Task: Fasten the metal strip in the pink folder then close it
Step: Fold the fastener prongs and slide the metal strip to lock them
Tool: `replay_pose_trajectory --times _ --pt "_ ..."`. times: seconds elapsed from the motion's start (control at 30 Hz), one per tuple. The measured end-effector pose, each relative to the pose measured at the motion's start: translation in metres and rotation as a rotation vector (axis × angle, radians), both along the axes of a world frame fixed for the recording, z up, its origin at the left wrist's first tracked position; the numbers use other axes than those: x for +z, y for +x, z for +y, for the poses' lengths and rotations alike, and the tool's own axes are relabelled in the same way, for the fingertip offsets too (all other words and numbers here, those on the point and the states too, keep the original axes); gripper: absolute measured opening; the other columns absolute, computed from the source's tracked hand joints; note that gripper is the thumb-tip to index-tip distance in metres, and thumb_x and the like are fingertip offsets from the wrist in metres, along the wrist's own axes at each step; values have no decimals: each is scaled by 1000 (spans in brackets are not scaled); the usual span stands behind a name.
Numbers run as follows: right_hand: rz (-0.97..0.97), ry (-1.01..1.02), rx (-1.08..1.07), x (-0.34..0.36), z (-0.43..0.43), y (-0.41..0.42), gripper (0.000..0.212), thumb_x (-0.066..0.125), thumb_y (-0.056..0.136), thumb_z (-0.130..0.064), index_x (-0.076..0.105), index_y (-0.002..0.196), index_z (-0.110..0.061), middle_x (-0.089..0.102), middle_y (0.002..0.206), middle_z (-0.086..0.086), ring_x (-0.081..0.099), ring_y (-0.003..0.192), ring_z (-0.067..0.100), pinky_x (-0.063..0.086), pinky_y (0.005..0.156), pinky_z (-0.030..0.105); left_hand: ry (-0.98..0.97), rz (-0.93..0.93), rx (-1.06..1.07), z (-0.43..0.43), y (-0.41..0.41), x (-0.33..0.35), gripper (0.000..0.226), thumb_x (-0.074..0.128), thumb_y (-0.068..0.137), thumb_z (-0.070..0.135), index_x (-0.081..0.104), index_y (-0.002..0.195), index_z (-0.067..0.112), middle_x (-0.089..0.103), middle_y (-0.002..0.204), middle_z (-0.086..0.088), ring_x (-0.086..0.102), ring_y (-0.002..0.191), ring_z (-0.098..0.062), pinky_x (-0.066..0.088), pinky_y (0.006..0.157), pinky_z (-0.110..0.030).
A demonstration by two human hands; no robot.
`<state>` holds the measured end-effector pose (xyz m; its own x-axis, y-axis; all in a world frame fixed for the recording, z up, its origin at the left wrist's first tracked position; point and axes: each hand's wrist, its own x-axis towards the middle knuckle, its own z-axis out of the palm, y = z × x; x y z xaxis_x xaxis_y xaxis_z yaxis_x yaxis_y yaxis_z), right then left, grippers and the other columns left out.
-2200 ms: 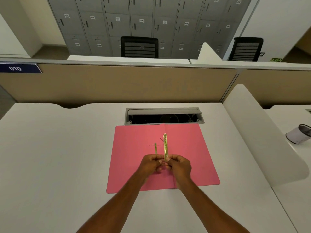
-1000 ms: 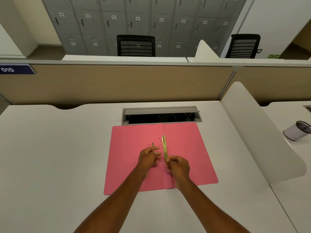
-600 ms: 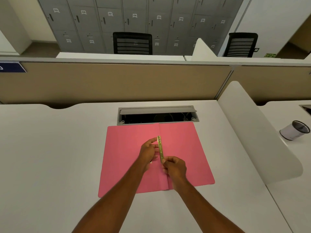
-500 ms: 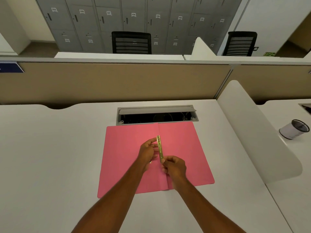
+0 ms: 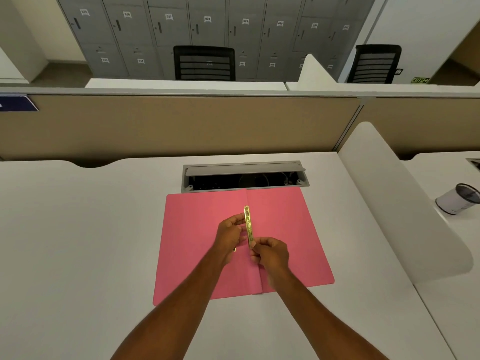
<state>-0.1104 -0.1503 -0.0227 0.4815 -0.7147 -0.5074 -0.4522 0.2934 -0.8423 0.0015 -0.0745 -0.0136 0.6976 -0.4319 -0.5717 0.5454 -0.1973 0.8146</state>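
Note:
The pink folder (image 5: 202, 237) lies open and flat on the white desk (image 5: 78, 242). A gold metal strip (image 5: 248, 226) runs along the folder's centre crease, pointing away from me. My right hand (image 5: 270, 253) pinches the strip's near end. My left hand (image 5: 230, 233) holds the strip's middle from the left side with its fingertips. A small gold piece (image 5: 234, 249) shows under the left hand; what it is attached to is hidden.
An open grey cable tray (image 5: 244, 175) is set into the desk just beyond the folder. A white curved divider (image 5: 405, 203) bounds the desk on the right, and a mesh pen cup (image 5: 458, 202) lies tipped on the neighbouring desk. A beige partition (image 5: 181, 126) closes the back.
My left hand has let go of the thin upright prong and moved right and forward onto the strip. The right hand kept its hold on the strip's near end.

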Motion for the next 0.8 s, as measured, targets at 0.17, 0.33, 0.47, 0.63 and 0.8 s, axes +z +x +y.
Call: replay_pose_trajectory --times 0.17,0.33,0.47,0.63,0.8 --pt "27 -29 17 -3 3 -2 10 76 94 -2 83 90 -9 81 87 19 71 69 25 69 80 49 -13 -11 -16 2 0 1 52 40 105 -12 69 140 13 77 111 1 75 90 -19 66 89 -44" --pt "35 -34 13 -4 2 -1 12 74 95 0 82 91 -8 80 87 20 69 67 24 68 79 48 17 -55 -5 4 0 -2 42 43 111 0 68 143 13 78 120 -8 77 111 -37 61 104 -57" --pt "41 -34 -2 -5 2 5 14 72 94 4 81 93 -6 80 87 20 69 65 23 66 73 42 167 -344 -34 8 1 -2 38 53 110 9 68 144 11 75 137 -14 72 118 -31 57 111 -47" --pt "74 -97 -17 -10 4 10 12 75 94 -2 79 94 -14 81 85 14 71 62 19 69 69 40 492 -794 -220 18 0 -13 41 58 105 5 72 140 19 66 144 -8 60 134 -26 52 112 -37" --pt "109 -158 -16 -15 4 12 17 71 95 -1 81 97 -16 81 84 10 72 63 25 69 67 49 642 -918 -430 26 0 -25 45 59 106 19 64 149 34 43 171 -7 29 163 -30 27 133 -42"
